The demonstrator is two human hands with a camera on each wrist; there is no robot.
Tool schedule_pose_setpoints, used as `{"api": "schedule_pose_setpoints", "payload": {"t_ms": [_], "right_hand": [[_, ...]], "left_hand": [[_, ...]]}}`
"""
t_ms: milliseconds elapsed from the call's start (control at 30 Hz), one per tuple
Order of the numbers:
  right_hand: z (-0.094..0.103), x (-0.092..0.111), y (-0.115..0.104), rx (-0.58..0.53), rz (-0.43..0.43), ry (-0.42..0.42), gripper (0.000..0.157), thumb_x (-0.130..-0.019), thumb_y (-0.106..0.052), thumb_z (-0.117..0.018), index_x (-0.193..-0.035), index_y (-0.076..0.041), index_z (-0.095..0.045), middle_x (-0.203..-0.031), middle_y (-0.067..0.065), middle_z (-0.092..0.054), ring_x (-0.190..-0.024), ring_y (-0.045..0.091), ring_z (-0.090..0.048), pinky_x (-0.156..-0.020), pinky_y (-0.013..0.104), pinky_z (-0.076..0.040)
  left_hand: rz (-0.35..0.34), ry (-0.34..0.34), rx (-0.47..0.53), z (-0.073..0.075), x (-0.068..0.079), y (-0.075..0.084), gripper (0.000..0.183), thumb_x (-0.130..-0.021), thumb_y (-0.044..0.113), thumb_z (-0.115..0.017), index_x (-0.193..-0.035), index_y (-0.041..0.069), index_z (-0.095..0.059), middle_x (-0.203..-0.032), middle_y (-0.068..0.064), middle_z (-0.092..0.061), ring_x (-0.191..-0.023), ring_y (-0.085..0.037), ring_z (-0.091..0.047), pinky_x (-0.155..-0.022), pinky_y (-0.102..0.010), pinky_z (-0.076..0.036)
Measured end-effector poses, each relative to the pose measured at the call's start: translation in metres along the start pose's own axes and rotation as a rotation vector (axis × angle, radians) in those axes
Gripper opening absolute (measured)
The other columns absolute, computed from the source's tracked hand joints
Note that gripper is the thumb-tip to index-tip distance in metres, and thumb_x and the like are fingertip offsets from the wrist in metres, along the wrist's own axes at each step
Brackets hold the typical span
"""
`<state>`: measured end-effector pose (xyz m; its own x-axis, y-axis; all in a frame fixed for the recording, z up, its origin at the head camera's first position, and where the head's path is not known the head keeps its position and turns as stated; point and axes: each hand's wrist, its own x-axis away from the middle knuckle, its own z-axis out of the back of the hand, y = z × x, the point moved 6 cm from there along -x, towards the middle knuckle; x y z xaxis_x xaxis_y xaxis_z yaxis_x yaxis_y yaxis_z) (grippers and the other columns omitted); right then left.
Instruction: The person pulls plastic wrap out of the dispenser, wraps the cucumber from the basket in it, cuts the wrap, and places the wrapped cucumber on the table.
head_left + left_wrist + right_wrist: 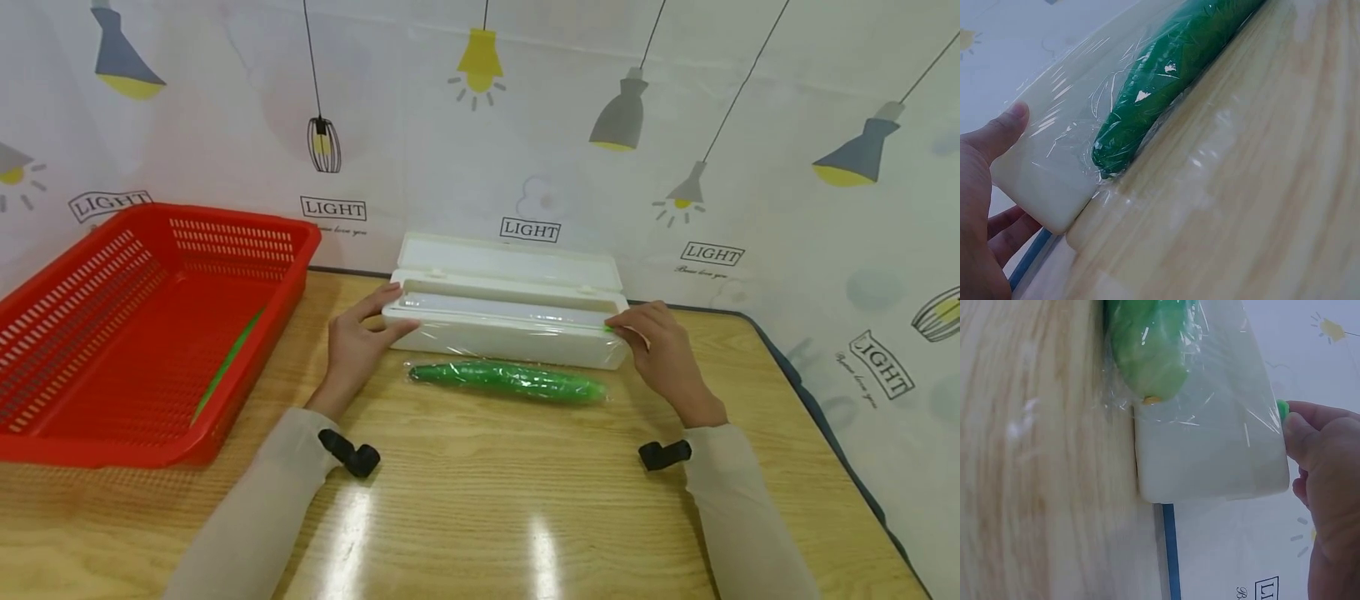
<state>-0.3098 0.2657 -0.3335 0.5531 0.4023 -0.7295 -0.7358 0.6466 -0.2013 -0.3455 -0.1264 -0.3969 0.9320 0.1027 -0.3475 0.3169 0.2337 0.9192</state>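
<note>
A white cling film dispenser box (pixel 517 339) lies on the table with its lid (pixel 510 260) raised and a film roll (pixel 495 308) inside. My left hand (pixel 358 343) grips the box's left end, thumb on the front and fingers behind, as the left wrist view shows. At the right end, my right hand (pixel 663 354) pinches a small green slide cutter (pixel 1282 409) on the box's edge. Clear film runs down the box front to a green cucumber (pixel 506 381), which lies wrapped in film just before the box. Its pale end (pixel 1152 387) shows through the film in the right wrist view.
A red perforated basket (pixel 255 367) stands at the left, with a long green thing (pixel 228 364) inside along its right wall. Behind the table (pixel 487 492) hangs a white backdrop (pixel 420 108) printed with lamps. Black wrist mounts (pixel 351 454) sit on both sleeves.
</note>
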Motion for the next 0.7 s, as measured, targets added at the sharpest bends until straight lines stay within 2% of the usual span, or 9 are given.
{"api": "schedule_pose_setpoints", "payload": {"t_ms": [200,433,567,700], "right_hand": [[0.0013,0.0016,0.0012,0.02,0.002,-0.012,0.023,-0.077,0.015,-0.07,-0.094,0.0,-0.071,-0.091,0.011,-0.067,-0.085,0.027,-0.054,-0.074,0.033,-0.041],[0.0026,0.0041,0.0036,0.029,-0.019,-0.013,0.022,-0.079,0.015,-0.068,-0.094,-0.001,-0.071,-0.092,0.012,-0.067,-0.087,0.027,-0.054,-0.075,0.033,-0.042],[0.0031,0.0034,0.0028,0.032,-0.018,-0.019,0.021,-0.08,0.014,-0.068,-0.095,-0.001,-0.071,-0.094,0.012,-0.067,-0.087,0.027,-0.053,-0.075,0.033,-0.041],[0.003,0.0029,0.0033,0.031,-0.011,-0.03,0.021,-0.081,0.012,-0.067,-0.096,-0.001,-0.071,-0.095,0.013,-0.067,-0.089,0.028,-0.054,-0.076,0.033,-0.041]], "left_hand": [[-0.014,0.006,-0.012,0.001,-0.0001,-0.0005,0.058,-0.07,0.036,-0.084,-0.124,0.024,-0.066,-0.132,0.012,-0.055,-0.116,-0.011,-0.056,-0.083,-0.027,-0.05],[-0.037,0.011,0.002,0.0,-0.0023,-0.0006,0.059,-0.069,0.035,-0.085,-0.123,0.021,-0.067,-0.131,0.011,-0.057,-0.095,-0.019,-0.065,-0.072,-0.022,-0.052],[-0.025,0.012,0.007,0.0003,-0.002,-0.0018,0.059,-0.068,0.035,-0.085,-0.123,0.022,-0.067,-0.131,0.011,-0.057,-0.104,-0.015,-0.063,-0.074,-0.021,-0.052],[-0.024,0.015,-0.003,0.0017,-0.002,-0.0021,0.058,-0.069,0.035,-0.085,-0.123,0.023,-0.067,-0.131,0.012,-0.057,-0.116,-0.009,-0.055,-0.079,-0.021,-0.05]]}}
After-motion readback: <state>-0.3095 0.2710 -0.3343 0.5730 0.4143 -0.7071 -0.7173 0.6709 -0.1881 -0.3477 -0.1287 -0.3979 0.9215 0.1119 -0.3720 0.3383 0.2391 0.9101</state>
